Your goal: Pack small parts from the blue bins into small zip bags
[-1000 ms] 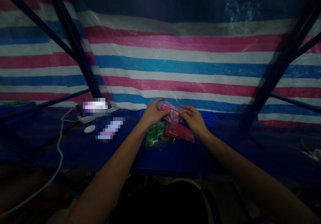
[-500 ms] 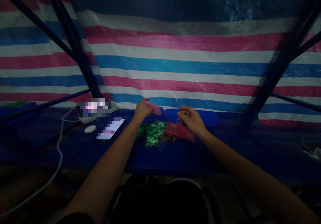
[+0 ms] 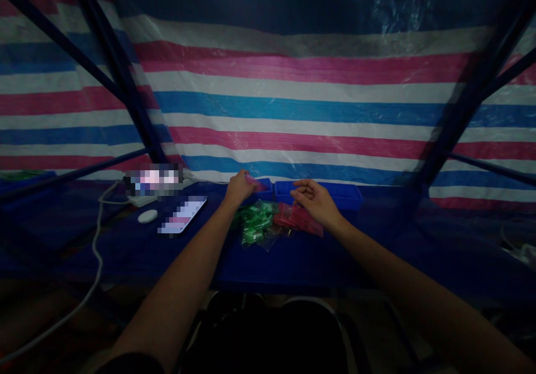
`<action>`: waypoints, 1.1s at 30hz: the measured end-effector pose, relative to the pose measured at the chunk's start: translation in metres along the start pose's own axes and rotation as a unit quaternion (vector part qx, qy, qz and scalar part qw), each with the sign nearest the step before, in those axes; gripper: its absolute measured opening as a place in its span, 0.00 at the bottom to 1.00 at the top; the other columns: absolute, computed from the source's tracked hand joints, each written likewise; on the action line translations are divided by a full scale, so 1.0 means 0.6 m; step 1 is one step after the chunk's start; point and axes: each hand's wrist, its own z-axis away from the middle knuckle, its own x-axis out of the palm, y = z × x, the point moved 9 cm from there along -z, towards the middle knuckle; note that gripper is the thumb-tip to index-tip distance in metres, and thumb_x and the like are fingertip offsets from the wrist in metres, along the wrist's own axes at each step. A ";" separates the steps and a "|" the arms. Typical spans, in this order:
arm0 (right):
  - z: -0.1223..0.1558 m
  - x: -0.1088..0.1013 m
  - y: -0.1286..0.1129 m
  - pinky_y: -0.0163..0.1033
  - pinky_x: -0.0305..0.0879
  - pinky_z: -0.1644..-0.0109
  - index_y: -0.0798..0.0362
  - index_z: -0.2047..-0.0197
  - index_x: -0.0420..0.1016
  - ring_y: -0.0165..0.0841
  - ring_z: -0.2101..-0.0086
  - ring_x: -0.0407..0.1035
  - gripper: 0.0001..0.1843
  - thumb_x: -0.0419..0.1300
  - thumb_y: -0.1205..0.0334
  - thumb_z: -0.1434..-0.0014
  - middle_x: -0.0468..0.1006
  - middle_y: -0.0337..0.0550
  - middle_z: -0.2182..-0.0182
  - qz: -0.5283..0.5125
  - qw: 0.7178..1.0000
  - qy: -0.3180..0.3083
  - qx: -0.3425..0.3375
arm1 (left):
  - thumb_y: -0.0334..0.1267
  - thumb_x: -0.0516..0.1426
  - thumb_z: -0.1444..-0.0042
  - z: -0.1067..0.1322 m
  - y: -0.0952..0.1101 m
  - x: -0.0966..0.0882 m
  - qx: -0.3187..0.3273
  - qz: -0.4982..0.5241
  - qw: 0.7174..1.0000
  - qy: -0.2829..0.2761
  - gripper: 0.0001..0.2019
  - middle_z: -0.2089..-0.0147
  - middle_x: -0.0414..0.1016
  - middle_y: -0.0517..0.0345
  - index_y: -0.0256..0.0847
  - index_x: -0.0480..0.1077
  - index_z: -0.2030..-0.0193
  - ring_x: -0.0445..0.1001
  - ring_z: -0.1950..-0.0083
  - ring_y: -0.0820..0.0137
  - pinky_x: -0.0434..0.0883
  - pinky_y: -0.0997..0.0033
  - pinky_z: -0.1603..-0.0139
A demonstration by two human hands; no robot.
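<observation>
My left hand (image 3: 239, 188) is closed on a small pink plastic bag (image 3: 253, 183), holding it low over the left blue bin (image 3: 264, 186). My right hand (image 3: 313, 198) hovers by the front of the right blue bin (image 3: 347, 194), its fingers loosely curled and apart, with nothing seen in them. Below it lie several red plastic bags (image 3: 307, 220). Just left of these is a heap of green items in clear bags (image 3: 256, 220), in front of the left bin. What the bags contain is too dim to tell.
Left on the blue table (image 3: 288, 262) are a phone (image 3: 188, 215), a round white object (image 3: 148, 216) and a power strip (image 3: 146, 195) with a white cable (image 3: 97, 245). Dark blue metal posts (image 3: 452, 117) stand at both sides, with a striped plastic sheet (image 3: 293, 100) behind.
My left hand has lowered slightly, and the pink bag has sunk into the left bin's opening. The right hand has barely moved.
</observation>
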 end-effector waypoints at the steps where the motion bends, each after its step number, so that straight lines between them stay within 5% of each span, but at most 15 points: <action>1: 0.001 0.001 -0.002 0.37 0.70 0.64 0.51 0.51 0.73 0.31 0.67 0.74 0.20 0.67 0.50 0.42 0.78 0.40 0.65 0.014 1.000 0.000 -0.006 | 0.43 0.65 0.48 0.001 0.002 0.003 0.000 -0.011 1.000 -0.008 0.29 0.45 0.78 0.42 0.38 0.67 0.39 0.76 0.43 0.54 0.71 0.64 0.45; 8: 0.015 0.011 -0.032 0.40 0.70 0.60 0.50 0.48 0.73 0.34 0.64 0.74 0.15 0.62 0.55 0.36 0.79 0.42 0.63 0.174 0.980 -0.011 -0.097 | 0.51 0.61 0.42 0.027 0.020 -0.001 0.016 -0.074 0.997 -0.010 0.34 0.43 0.75 0.36 0.36 0.60 0.34 0.74 0.41 0.50 0.70 0.59 0.44; 14: 0.043 0.047 -0.078 0.45 0.68 0.50 0.50 0.51 0.75 0.38 0.56 0.72 0.10 0.59 0.58 0.34 0.79 0.45 0.57 0.339 0.908 -0.121 -0.216 | 0.54 0.53 0.36 0.063 0.050 -0.039 0.059 -0.157 0.985 0.050 0.26 0.41 0.70 0.34 0.35 0.72 0.43 0.70 0.40 0.47 0.67 0.54 0.40; 19: 0.067 0.072 -0.075 0.46 0.67 0.50 0.48 0.52 0.77 0.41 0.56 0.70 0.18 0.65 0.46 0.39 0.77 0.47 0.57 0.404 0.850 -0.234 -0.243 | 0.65 0.40 0.35 0.080 0.054 -0.013 0.058 -0.152 0.985 -0.055 0.37 0.54 0.78 0.35 0.37 0.80 0.57 0.75 0.48 0.47 0.69 0.53 0.46; 25: 0.060 0.062 -0.060 0.44 0.67 0.51 0.49 0.49 0.77 0.38 0.57 0.71 0.15 0.65 0.53 0.37 0.77 0.46 0.57 0.376 0.867 -0.239 -0.223 | 0.68 0.37 0.36 0.086 0.044 -0.008 0.030 -0.112 0.989 -0.088 0.41 0.58 0.80 0.39 0.39 0.81 0.61 0.78 0.54 0.51 0.72 0.59 0.51; 33: 0.047 0.051 -0.048 0.44 0.68 0.51 0.43 0.55 0.84 0.38 0.58 0.74 0.10 0.60 0.58 0.33 0.80 0.43 0.59 0.307 0.893 -0.264 -0.194 | 0.55 0.42 0.30 0.104 0.099 -0.074 0.137 -0.017 0.989 0.054 0.28 0.57 0.78 0.46 0.40 0.77 0.59 0.75 0.51 0.59 0.69 0.62 0.43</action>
